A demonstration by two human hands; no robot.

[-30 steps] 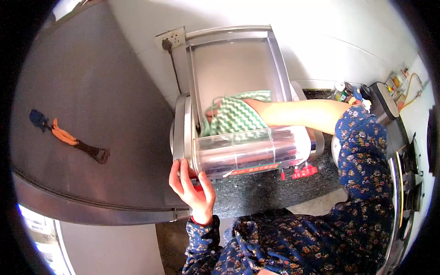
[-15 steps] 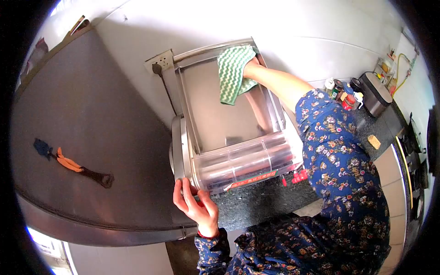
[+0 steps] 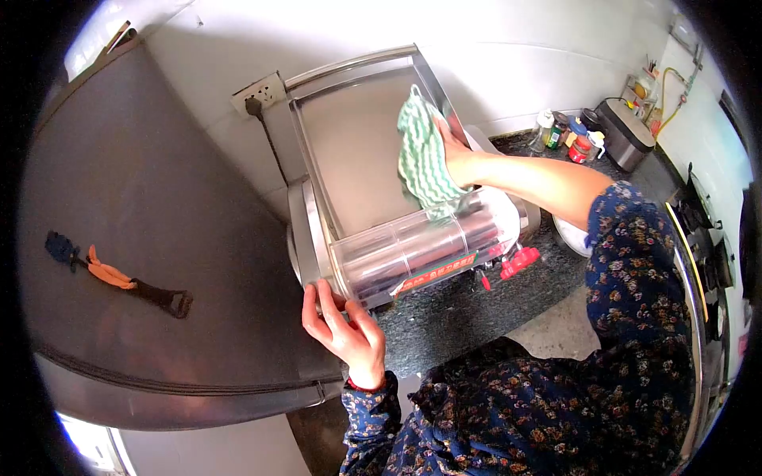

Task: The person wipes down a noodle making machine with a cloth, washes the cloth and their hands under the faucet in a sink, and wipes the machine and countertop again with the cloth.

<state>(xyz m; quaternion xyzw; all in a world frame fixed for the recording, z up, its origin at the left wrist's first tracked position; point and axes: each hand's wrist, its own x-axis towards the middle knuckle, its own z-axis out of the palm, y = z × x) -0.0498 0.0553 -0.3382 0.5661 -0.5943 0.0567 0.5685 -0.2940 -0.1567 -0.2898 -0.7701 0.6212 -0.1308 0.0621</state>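
A steel machine (image 3: 349,151) with a raised tray and a clear cover over rollers (image 3: 413,246) stands on the dark counter. My right hand (image 3: 456,155) holds a green and white wavy-striped cloth (image 3: 425,155) against the tray's right part, just above the clear cover. The fingers are partly hidden behind the cloth. At the machine's lower left corner rests my left hand (image 3: 345,325), its fingers spread and touching the edge, with nothing held. Red knobs (image 3: 520,262) stick out at the machine's lower right.
A large dark appliance (image 3: 167,198) with an orange and black hanging item (image 3: 111,274) fills the left. A plug (image 3: 254,106) sits in the wall socket. Jars (image 3: 579,149), a grey container (image 3: 625,133) and a white bowl (image 3: 571,236) are at the right, near the stove (image 3: 718,270).
My right hand went with the cloth from the tray's lower part up to its top right, then came back down along the right side. My left hand stays at the machine's corner.
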